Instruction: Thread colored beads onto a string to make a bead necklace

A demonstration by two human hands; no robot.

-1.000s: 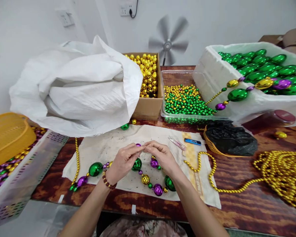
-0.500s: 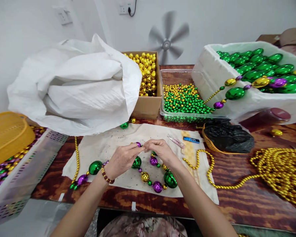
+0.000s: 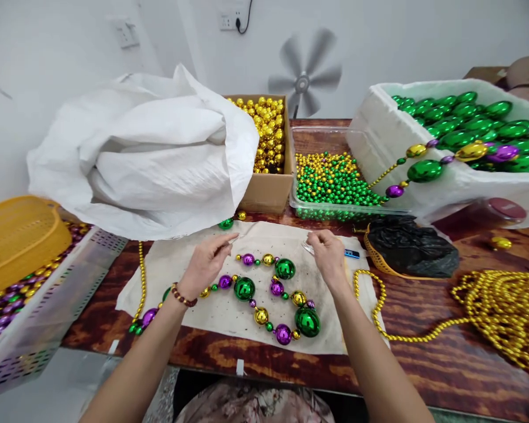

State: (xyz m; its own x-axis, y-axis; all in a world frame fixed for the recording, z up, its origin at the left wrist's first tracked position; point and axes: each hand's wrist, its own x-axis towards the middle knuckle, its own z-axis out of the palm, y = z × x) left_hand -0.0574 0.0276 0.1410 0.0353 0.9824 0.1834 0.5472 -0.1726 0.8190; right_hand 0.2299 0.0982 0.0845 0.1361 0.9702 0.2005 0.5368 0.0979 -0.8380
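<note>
My left hand (image 3: 206, 258), with a beaded bracelet at the wrist, is closed in a pinch above the cloth. My right hand (image 3: 327, 255) is closed too, some way to the right, covering part of the small scissors. A faint clear thread (image 3: 271, 237) seems to run between the fingertips of both. Below them a strand of green, purple and gold beads (image 3: 283, 334) lies in a winding line on the pale cloth (image 3: 220, 320). Its far end, with a small gold bead, rests just under the thread. My left forearm hides some beads.
A white sack (image 3: 158, 182), a cardboard box (image 3: 268, 192) of gold beads, a clear tub (image 3: 335, 208) of small beads and a foam box (image 3: 370, 126) line the back. Gold bead chain (image 3: 502, 311) is heaped at right; a yellow basket (image 3: 26, 241) stands at left.
My hands, together over the strand before, have drawn apart to left and right. The strand's far end now shows on the cloth. The camera view has shifted slightly.
</note>
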